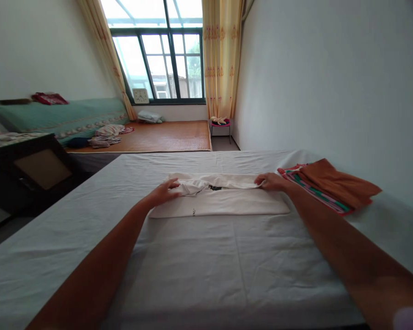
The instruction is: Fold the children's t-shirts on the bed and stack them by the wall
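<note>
A white garment (227,201) with small dark lettering lies folded into a wide strip on the sheet-covered bed (192,266). Its far part is folded over toward the middle, and a dark print shows through a gap there. My left hand (165,191) rests at the left end of that far fold, thumb and fingers apart on the cloth. At the right end, my right hand (269,181) pinches the folded edge between thumb and fingers. Both forearms reach in from the bottom of the view.
A pile of folded clothes (333,183), brown on top, lies on the bed's right side by the wall. A dark cabinet (30,169) stands at the left. Beyond are a mat-covered bed (172,135) with clothes on it, a small stool (220,123) and a window.
</note>
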Available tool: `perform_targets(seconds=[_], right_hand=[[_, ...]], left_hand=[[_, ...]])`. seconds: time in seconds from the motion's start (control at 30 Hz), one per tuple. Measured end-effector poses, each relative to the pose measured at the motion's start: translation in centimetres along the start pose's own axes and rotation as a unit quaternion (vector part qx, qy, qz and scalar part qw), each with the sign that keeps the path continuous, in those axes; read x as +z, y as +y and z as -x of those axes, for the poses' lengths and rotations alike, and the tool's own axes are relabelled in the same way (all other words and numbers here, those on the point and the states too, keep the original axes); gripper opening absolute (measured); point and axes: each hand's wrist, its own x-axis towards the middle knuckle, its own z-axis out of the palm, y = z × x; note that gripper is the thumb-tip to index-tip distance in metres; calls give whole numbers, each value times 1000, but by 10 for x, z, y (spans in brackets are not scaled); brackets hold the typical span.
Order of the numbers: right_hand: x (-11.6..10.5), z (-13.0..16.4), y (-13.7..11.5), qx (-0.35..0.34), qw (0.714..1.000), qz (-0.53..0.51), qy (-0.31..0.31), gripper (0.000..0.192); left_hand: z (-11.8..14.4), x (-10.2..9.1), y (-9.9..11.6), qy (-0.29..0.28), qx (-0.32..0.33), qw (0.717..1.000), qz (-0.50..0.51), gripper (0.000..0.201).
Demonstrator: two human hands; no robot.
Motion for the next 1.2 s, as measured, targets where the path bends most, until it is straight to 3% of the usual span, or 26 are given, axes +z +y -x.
perform_targets(seconds=[0.1, 0.23, 0.37, 0.43, 0.53, 0.6, 0.67, 0.73, 0.9, 1.07, 1.2], right_hand=[[2, 0, -6, 26, 998, 55, 33, 29], [22, 8, 0, 61, 989, 27, 130, 26], [38, 14, 9, 102, 969, -11, 223, 27], [38, 14, 12, 102, 960, -23, 261, 27], [35, 17, 15, 99, 962, -22, 254, 27], [35, 21, 18, 97, 971, -12, 220, 26], [35, 23, 20, 89, 975, -4, 203, 27], [35, 25, 22, 73, 974, 4, 216, 28], [34, 27, 24, 67, 966, 59, 243, 37], [32, 30, 3, 94, 958, 131, 239, 42], [33, 26, -32, 21, 968, 100, 229, 36]], left_hand=[[-5, 14, 7, 56, -34, 996, -67, 61], [0, 23, 14, 109, -27, 984, -137, 37], [14, 14, 34, 247, 51, 960, -125, 29], [21, 10, 46, 265, 96, 953, -110, 28], [30, 13, 54, 159, 135, 971, -116, 25], [33, 20, 51, 65, 135, 979, -138, 28], [32, 25, 46, 6, 121, 981, -153, 33], [31, 25, 43, -11, 107, 985, -134, 35], [29, 15, 48, 41, 61, 997, -33, 39], [33, 21, 52, -76, 87, 993, -25, 38], [34, 23, 55, -86, 122, 989, 12, 33]])
